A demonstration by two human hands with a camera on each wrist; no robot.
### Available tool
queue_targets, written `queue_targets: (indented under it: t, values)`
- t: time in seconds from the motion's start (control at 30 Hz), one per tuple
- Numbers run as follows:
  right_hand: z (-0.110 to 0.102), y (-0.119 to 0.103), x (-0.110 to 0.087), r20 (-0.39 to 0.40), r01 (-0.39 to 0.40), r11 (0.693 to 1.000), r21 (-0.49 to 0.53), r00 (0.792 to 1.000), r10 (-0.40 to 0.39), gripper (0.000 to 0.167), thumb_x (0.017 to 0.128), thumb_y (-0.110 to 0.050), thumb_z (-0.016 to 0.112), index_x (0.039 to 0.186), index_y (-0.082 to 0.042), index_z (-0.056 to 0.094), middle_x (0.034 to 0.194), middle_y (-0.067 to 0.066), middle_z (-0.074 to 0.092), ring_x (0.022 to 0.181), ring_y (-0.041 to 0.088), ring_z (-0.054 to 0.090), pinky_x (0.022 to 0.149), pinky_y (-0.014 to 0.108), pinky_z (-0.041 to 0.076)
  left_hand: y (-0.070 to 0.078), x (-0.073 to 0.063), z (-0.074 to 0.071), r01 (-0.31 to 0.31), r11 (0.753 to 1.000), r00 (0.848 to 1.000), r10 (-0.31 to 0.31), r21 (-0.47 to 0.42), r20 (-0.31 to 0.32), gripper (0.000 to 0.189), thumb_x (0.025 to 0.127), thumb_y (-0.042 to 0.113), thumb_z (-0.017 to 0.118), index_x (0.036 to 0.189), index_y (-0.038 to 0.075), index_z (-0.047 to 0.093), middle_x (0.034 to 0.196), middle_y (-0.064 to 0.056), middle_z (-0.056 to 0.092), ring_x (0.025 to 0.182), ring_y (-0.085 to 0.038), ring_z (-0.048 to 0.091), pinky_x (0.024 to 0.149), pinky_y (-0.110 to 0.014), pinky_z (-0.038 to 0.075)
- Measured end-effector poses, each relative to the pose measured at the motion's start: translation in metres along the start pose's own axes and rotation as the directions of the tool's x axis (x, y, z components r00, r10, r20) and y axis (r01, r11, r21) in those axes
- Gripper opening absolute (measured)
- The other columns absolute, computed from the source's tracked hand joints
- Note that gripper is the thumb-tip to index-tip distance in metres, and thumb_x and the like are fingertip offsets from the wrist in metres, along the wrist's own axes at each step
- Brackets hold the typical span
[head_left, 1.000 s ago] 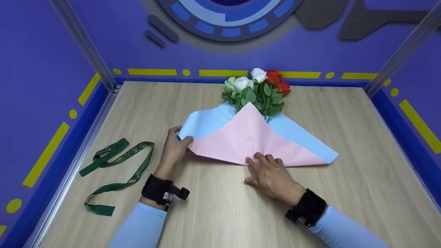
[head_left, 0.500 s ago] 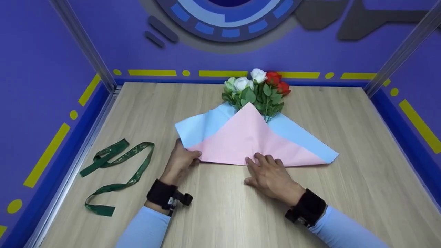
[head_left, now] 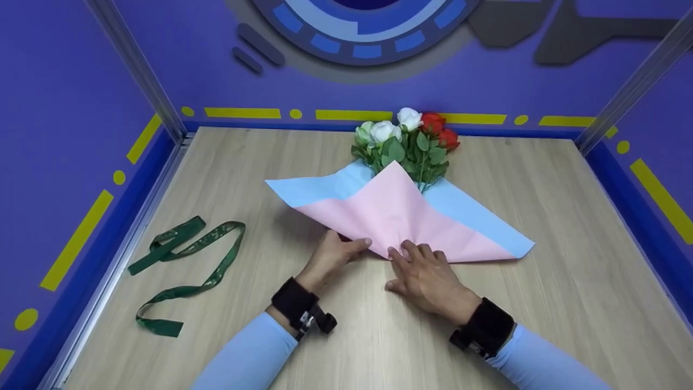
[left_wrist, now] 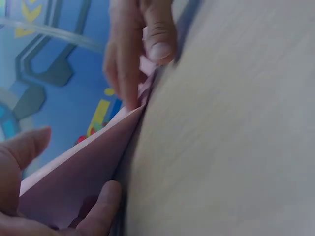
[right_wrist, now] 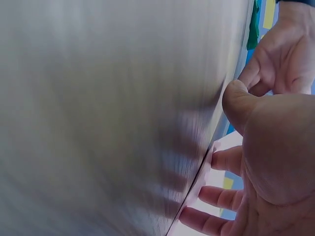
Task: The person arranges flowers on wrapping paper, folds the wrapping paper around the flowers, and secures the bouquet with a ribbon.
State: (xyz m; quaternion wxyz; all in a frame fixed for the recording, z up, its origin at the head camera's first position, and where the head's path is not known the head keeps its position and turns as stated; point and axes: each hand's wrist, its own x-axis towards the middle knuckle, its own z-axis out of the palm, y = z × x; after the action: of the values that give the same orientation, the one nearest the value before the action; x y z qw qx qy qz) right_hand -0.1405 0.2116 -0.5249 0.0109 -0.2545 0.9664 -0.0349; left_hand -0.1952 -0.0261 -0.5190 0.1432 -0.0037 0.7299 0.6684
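Observation:
A bouquet of white and red roses [head_left: 410,119] with green leaves lies at the back middle of the table. Pink and light blue wrapping paper [head_left: 373,208] is folded up over its stems, hiding them. My left hand [head_left: 335,257] is at the paper's near edge, left of centre. In the left wrist view its thumb stands apart on the near side, while a finger [left_wrist: 104,206] reaches along the underside. My right hand [head_left: 430,273] presses its fingertips on the edge at the middle, palm down. The paper's left corner is lifted off the table.
A green patterned ribbon [head_left: 187,249] lies in loose loops on the left of the wooden table [head_left: 547,325]. Blue walls [head_left: 514,81] with yellow marks rise at the back and both sides.
My left hand has let go of the paper's left corner and slid right along the near edge toward my right hand. The left corner has risen. The right hand has stayed put.

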Motion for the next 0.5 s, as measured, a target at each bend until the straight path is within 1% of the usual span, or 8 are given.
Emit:
queue_targets:
  t: [0.07,0.1,0.17,0.23,0.3,0.4,0.5]
  values:
    - [0.001,0.000,0.000,0.013,-0.006,1.000,-0.002,1.000,0.006,0.079,0.102,-0.063,0.054,0.159,-0.010,0.045,0.151,0.021,0.048,0.128,0.046,0.052,0.093,0.063,0.049,-0.001,0.005,0.008,-0.019,0.995,0.999,0.022,0.099,-0.029,0.033,0.090,0.022,0.082,0.111,0.002,0.067,0.085,0.002,0.065,0.076,-0.011,0.063,0.070,-0.024,0.051]
    - [0.001,-0.001,0.000,0.019,-0.009,1.000,-0.001,1.000,0.009,0.079,0.102,-0.063,0.054,0.160,-0.010,0.045,0.152,0.022,0.047,0.129,0.046,0.052,0.094,0.064,0.049,-0.001,0.007,0.012,-0.016,0.992,0.999,0.022,0.129,-0.045,0.028,0.090,0.020,0.081,0.106,0.001,0.068,0.080,0.002,0.065,0.071,-0.011,0.064,0.067,-0.024,0.053]
    - [0.002,-0.001,0.000,0.033,-0.013,1.000,0.005,0.999,0.013,0.080,0.103,-0.063,0.054,0.161,-0.009,0.043,0.154,0.022,0.046,0.131,0.046,0.050,0.096,0.064,0.048,-0.002,0.010,0.016,-0.005,0.989,0.997,0.017,0.148,-0.075,0.020,0.090,0.013,0.078,0.101,-0.001,0.069,0.076,0.000,0.068,0.066,-0.012,0.067,0.064,-0.024,0.057]
    - [0.002,-0.002,0.000,0.047,-0.017,1.000,0.009,0.999,0.017,0.081,0.103,-0.063,0.053,0.162,-0.009,0.041,0.156,0.022,0.044,0.133,0.046,0.049,0.098,0.065,0.047,-0.002,0.011,0.018,0.024,0.993,0.996,-0.014,0.114,-0.091,0.014,0.089,0.005,0.071,0.100,-0.004,0.068,0.074,-0.006,0.072,0.062,-0.014,0.070,0.062,-0.027,0.061]
    - [0.002,-0.002,-0.001,0.054,-0.017,1.000,0.009,0.998,0.017,0.081,0.103,-0.062,0.053,0.162,-0.008,0.040,0.157,0.022,0.043,0.135,0.047,0.048,0.099,0.065,0.047,-0.004,0.011,0.018,0.057,0.997,0.994,-0.052,0.060,-0.095,0.015,0.088,-0.001,0.066,0.102,-0.008,0.066,0.076,-0.012,0.073,0.060,-0.016,0.072,0.062,-0.029,0.063]
    - [0.001,-0.002,-0.002,0.054,-0.018,1.000,-0.004,0.998,0.019,0.080,0.104,-0.061,0.054,0.162,-0.007,0.040,0.157,0.023,0.042,0.134,0.047,0.048,0.099,0.065,0.047,-0.007,0.011,0.015,0.100,0.995,0.991,-0.101,-0.015,-0.093,0.019,0.091,0.000,0.065,0.108,-0.010,0.065,0.082,-0.017,0.074,0.063,-0.018,0.075,0.066,-0.031,0.064]
    - [0.001,-0.002,-0.002,0.047,-0.017,1.000,-0.018,0.999,0.018,0.080,0.104,-0.059,0.055,0.161,-0.007,0.041,0.156,0.023,0.043,0.133,0.047,0.049,0.098,0.064,0.048,-0.008,0.012,0.012,0.109,0.990,0.986,-0.118,-0.086,-0.114,0.022,0.094,0.005,0.066,0.111,-0.009,0.063,0.093,-0.018,0.070,0.072,-0.024,0.078,0.071,-0.032,0.065]
